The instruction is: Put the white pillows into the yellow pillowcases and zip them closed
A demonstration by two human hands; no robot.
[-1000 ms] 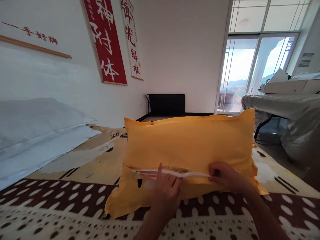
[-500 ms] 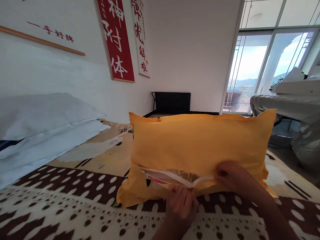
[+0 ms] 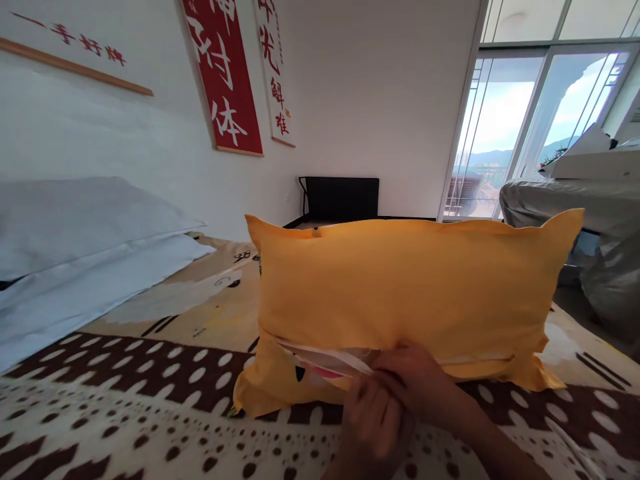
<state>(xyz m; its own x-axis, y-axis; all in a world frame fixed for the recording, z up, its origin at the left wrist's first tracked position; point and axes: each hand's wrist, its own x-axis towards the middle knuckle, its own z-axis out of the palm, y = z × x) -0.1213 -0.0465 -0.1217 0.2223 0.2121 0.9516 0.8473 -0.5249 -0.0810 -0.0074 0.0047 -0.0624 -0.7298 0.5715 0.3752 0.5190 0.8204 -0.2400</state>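
A yellow pillow (image 3: 400,287) lies on the bed in front of me, its zipper seam (image 3: 330,359) facing me. The seam gapes on the left and shows white and red lining; right of my hands it is closed. My right hand (image 3: 415,380) pinches the seam near the middle, fingers closed on the zipper, though the pull itself is hidden. My left hand (image 3: 373,427) sits just below and left of it, fingers curled on the lower edge of the pillowcase.
The bed has a brown-and-cream dotted blanket (image 3: 125,400). Two white pillows (image 3: 80,247) lie at the left by the wall. A grey covered piece of furniture (image 3: 590,220) stands at the right, beside glass doors (image 3: 505,133). A black rack (image 3: 340,199) stands against the far wall.
My right hand has slid left along the seam from the right end to the middle, and the seam behind it is now closed. My left hand has dropped lower.
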